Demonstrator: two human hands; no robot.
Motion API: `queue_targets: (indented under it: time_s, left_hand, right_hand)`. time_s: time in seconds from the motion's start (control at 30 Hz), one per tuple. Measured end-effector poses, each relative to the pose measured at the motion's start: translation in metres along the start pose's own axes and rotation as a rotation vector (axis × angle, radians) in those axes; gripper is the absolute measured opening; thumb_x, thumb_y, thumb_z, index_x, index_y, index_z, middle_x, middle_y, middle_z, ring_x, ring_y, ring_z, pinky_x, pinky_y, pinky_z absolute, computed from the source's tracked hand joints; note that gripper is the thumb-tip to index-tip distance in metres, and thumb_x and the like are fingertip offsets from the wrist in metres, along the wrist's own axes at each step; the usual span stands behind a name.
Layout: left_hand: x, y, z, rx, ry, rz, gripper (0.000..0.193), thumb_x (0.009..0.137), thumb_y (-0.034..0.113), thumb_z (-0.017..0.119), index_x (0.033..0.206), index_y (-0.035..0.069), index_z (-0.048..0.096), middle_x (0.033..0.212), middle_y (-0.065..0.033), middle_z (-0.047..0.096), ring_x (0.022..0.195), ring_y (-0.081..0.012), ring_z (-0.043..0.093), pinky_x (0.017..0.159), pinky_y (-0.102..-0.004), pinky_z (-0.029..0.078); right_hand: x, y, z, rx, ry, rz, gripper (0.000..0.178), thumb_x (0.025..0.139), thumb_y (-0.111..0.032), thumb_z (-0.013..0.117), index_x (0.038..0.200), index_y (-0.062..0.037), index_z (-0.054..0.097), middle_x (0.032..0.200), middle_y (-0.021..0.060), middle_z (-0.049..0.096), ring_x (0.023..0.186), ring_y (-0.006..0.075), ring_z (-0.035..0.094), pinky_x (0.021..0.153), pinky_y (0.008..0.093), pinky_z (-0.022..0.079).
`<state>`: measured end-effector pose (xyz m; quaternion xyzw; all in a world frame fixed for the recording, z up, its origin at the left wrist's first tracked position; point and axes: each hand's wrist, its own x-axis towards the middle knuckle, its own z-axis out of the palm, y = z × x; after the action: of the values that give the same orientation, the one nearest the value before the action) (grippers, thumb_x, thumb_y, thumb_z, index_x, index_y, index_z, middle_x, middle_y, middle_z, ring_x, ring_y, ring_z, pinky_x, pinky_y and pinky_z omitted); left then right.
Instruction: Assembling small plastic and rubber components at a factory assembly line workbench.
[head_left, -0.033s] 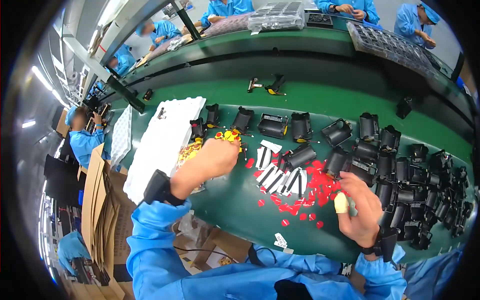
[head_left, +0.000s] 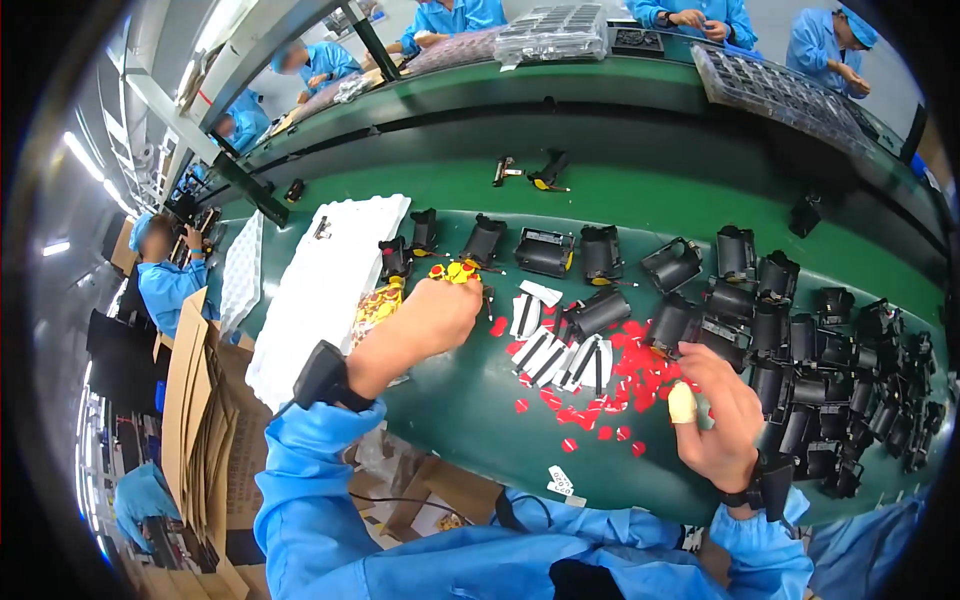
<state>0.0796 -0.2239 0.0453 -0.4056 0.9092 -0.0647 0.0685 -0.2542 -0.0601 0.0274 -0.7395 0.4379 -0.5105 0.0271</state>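
Two bare hands work over the green bench (head_left: pixel 470 400) in the head view. The left hand (head_left: pixel 425 325) reaches forward, fingers curled and pinched around a small yellow-and-red piece (head_left: pixel 455 271) at its fingertips, just in front of a black plastic housing (head_left: pixel 395 258). A yellow printed sheet (head_left: pixel 375 305) lies beside that wrist, against a white foam tray (head_left: pixel 320 285). The right hand (head_left: pixel 722 420) rests lower on the bench, loosely curled with a pale finger cot (head_left: pixel 682 403) on one finger; whether it grips anything I cannot tell. Between the hands lie black-and-white striped strips (head_left: pixel 560 355) and scattered red stickers (head_left: pixel 620 390). Many more black housings (head_left: pixel 800 370) crowd the bench to the right. Other people in blue coats (head_left: pixel 165 285) work at neighbouring benches.
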Motion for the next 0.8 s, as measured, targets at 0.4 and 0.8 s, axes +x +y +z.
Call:
queue_targets:
  time_s: [0.4,0.8]
  left_hand:
    - [-0.009,0.098,-0.059,-0.223,0.577,0.449,0.03,0.072,-0.006,0.068,0.101,-0.009,0.06,0.067,-0.008,0.047,0.061,-0.0245,0.053,0.053,-0.0377,0.043]
    - [0.032,0.179,-0.057,-0.902,0.553,0.396,0.03,0.079,-0.002,0.066,0.108,-0.009,0.062,0.081,-0.0095,0.065,0.071,-0.0178,0.062,0.064,-0.0296,0.049]
  right_hand:
    - [-0.002,-0.015,-0.003,0.681,-0.143,0.572,0.012,0.088,-0.005,0.065,0.097,0.0028,0.064,0.084,0.0135,0.068,0.073,0.0238,0.069,0.064,0.0301,0.055]
    - [0.0,0.004,-0.017,1.521,-0.194,0.956,0.024,0.1,-0.018,0.052,0.093,0.003,0.059,0.076,0.0132,0.065,0.06,0.0214,0.066,0.048,0.0292,0.053]
